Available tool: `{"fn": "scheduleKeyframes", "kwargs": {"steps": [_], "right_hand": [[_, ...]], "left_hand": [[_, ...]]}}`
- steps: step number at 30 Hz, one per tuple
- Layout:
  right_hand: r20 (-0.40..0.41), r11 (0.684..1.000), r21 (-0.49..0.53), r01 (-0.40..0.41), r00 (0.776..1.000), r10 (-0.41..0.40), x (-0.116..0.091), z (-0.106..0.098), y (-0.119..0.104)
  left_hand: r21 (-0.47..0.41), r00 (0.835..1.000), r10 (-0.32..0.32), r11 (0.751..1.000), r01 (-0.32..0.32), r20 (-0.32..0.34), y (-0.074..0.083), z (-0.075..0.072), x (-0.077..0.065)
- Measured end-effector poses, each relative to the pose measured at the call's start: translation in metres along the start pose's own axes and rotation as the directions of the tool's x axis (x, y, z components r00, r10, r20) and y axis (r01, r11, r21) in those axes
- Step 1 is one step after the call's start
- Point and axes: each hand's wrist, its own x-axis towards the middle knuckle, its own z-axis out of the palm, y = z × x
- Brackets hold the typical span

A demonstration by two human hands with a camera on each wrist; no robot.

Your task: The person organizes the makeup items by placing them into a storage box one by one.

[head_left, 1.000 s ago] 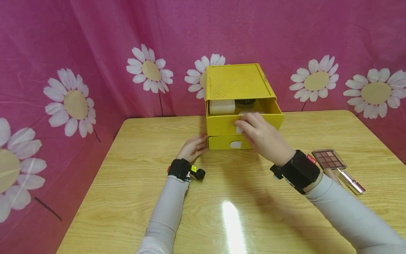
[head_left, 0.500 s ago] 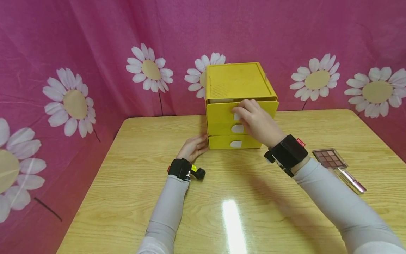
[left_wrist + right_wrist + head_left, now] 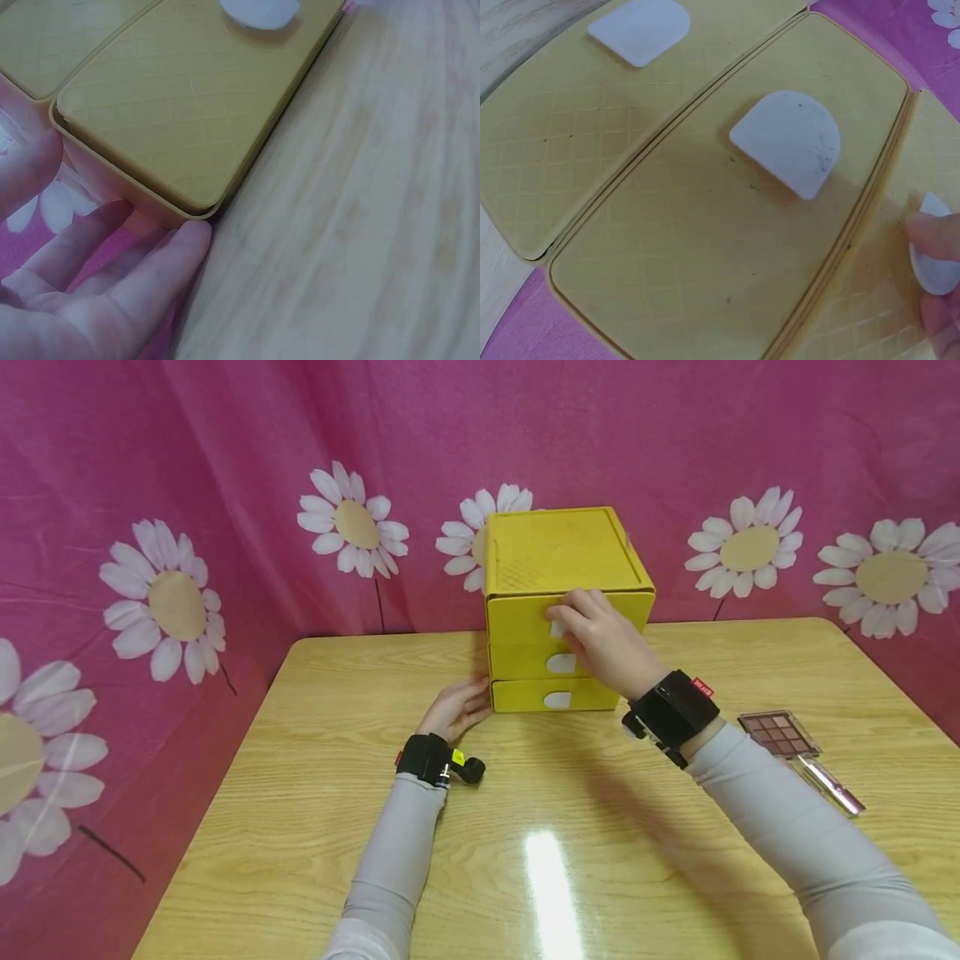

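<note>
Right hand (image 3: 609,639): you're pinching the top handle (image 3: 936,277), reaching from its right.
Left hand (image 3: 453,710): you're touching the yellow cabinet (image 3: 566,556), low on its left, fingers apart.

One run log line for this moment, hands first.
left hand: touching box | right hand: pinching top tab | top drawer: looks shut | palette: on table

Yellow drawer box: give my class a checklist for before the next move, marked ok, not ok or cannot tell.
1. Right hand grips the white handle of the top drawer: ok.
2. Left hand touches the lower left side of the yellow box: ok.
3. Right hand free: not ok, it holds the handle.
4. Top drawer fully flush: cannot tell; it looks nearly closed.
5. Palette and tube clear of the box: ok, both lie on the table.
</note>
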Motion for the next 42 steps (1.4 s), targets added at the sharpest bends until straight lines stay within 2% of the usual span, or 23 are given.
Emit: {"fn": "scheduleKeyframes", "kwargs": {"steps": [9, 20, 26, 30, 34, 38, 42], "right_hand": [[0.002, 0.999, -0.008, -0.032, 0.999, 0.032, 0.001, 0.004, 0.004], [0.001, 0.999, -0.03, -0.025, 1.0, 0.025, 0.002, 0.004, 0.004], [-0.049, 0.999, -0.044, 0.006, 0.999, -0.008, -0.004, 0.002, -0.003], [-0.072, 0.995, -0.072, 0.062, 0.995, -0.067, -0.013, 0.007, -0.012], [0.0, 0.996, -0.06, 0.068, 0.998, -0.068, -0.024, 0.017, -0.016], [0.078, 0.998, -0.056, -0.014, 0.997, 0.019, -0.033, 0.025, -0.014], [0.111, 0.996, -0.053, -0.068, 0.991, 0.074, -0.04, 0.033, -0.007]], "left_hand": [[0.005, 1.0, -0.004, 1.0, 0.004, -0.006, 0.001, 0.002, -0.002], [0.007, 1.0, -0.011, 1.0, 0.011, 0.008, 0.001, 0.0, -0.001], [0.012, 1.0, -0.017, 1.0, 0.017, 0.007, 0.001, 0.0, -0.001], [0.013, 1.0, -0.017, 1.0, 0.017, 0.005, 0.002, 0.001, 0.0], [0.016, 1.0, -0.012, 1.0, 0.012, 0.006, 0.001, 0.001, 0.0], [0.012, 1.0, -0.015, 1.0, 0.015, 0.002, 0.001, 0.0, 0.001], [0.009, 1.0, -0.023, 1.0, 0.023, 0.001, 0.001, -0.001, 0.002]]}}
